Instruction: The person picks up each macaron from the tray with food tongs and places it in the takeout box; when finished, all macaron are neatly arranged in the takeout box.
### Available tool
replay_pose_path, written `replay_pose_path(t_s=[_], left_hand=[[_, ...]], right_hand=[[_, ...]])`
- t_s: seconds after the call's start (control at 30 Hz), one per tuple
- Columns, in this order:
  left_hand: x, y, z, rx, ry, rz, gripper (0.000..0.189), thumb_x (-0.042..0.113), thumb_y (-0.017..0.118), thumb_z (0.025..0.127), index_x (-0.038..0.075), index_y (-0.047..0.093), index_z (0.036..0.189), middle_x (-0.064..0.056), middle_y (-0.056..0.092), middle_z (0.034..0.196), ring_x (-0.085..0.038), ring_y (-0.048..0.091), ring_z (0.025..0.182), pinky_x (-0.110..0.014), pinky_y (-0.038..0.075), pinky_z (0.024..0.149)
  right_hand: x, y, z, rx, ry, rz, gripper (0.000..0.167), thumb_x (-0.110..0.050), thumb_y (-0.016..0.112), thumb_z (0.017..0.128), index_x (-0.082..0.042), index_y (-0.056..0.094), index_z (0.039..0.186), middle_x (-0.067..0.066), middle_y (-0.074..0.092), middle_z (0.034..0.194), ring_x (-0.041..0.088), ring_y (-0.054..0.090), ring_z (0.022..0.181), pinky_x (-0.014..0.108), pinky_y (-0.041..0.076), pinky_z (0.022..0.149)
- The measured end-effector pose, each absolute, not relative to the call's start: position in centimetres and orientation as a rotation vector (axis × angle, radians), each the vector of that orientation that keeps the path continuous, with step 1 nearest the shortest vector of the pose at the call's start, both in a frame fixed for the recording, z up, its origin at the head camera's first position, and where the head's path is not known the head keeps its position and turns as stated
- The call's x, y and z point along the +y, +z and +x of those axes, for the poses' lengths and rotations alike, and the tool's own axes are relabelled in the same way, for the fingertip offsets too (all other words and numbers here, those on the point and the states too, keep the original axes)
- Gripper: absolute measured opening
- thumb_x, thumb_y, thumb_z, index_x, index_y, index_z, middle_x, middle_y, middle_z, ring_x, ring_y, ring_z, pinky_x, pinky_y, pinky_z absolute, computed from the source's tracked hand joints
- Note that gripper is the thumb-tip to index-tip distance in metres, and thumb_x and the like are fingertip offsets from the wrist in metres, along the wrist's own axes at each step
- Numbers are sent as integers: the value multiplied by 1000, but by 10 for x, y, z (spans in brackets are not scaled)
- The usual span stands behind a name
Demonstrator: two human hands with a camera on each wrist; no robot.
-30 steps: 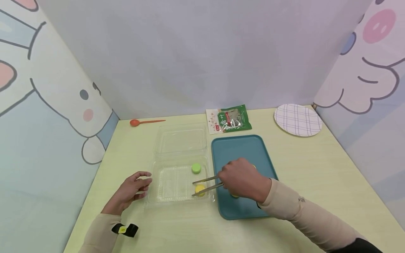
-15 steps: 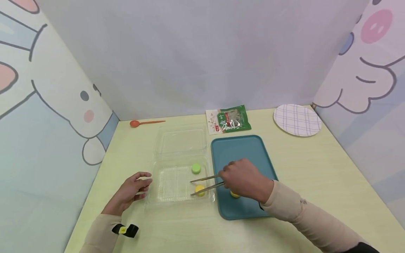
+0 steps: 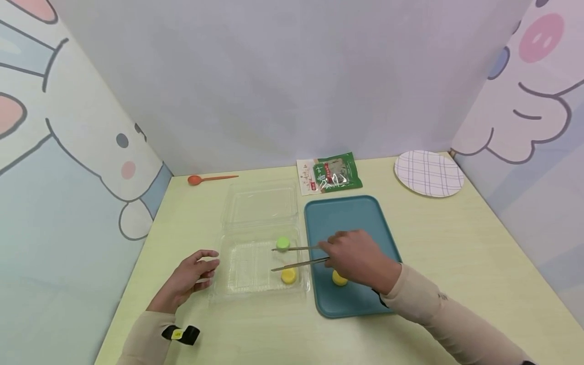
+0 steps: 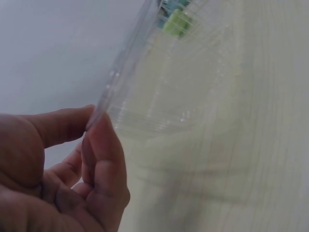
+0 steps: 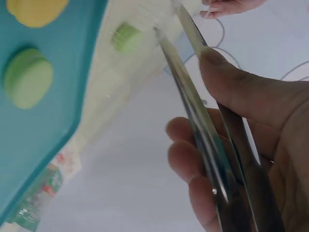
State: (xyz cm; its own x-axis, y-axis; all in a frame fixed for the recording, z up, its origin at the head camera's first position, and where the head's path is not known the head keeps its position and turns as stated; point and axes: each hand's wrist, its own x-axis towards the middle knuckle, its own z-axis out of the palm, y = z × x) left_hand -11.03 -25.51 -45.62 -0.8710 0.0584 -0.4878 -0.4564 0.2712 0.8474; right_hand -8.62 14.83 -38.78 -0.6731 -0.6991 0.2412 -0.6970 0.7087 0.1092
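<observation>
My left hand point(image 3: 189, 274) pinches the left rim of a clear plastic clamshell box point(image 3: 248, 263) between thumb and fingers, as the left wrist view shows. The box's lid point(image 3: 261, 203) lies open toward the back. In its base, along the right side, sit a green macaron point(image 3: 283, 244) and a yellow macaron point(image 3: 288, 276). With my right hand point(image 3: 358, 256) I hold metal tongs point(image 3: 298, 264). Their arms are spread over the box with nothing between the tips. Under and beside that hand, a blue tray point(image 3: 342, 215) bears a yellow macaron point(image 3: 339, 278) and a green macaron point(image 5: 30, 79).
Behind the tray lies a green and white food packet point(image 3: 330, 173). A plate with a purple checked pattern point(image 3: 429, 173) is at the back right. At the back left rests a red spoon point(image 3: 195, 180). Walls with cartoon prints border the table point(image 3: 255, 329) on three sides.
The tongs' tips have shifted farther back, off the yellow macaron in the box, and my right hand has moved slightly right. My left hand has stayed at the rim.
</observation>
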Motion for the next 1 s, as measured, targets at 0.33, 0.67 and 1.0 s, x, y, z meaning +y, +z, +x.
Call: replay_pose_path(t_s=[0.33,0.67,1.0], left_hand=[[-259,-458,-110,2119,1639,-336,43,23,62,102,-1,47,135,-2,56,81,-14,53,71,-26,52,63],[-258,-457,-108,2120,1640,-327,43,24,62,102,-1,47,134,-2,57,81,-14,53,72,-26,52,63],[-256,-457,-109,2122,1643,-346,44,24,63,102,0,47,136,-2,56,81,-15,54,73,-26,52,64]], right_hand=[[164,-411,-79,-2656,265,967,42,-33,87,78,-12,75,113,-2,72,88,16,68,75,31,51,52],[177,-425,-74,-2615,408,871,46,-33,90,75,-12,75,113,4,75,94,20,71,82,34,53,57],[200,-428,-71,-2585,410,766,52,-35,93,70,-15,76,114,4,75,94,19,72,81,32,51,49]])
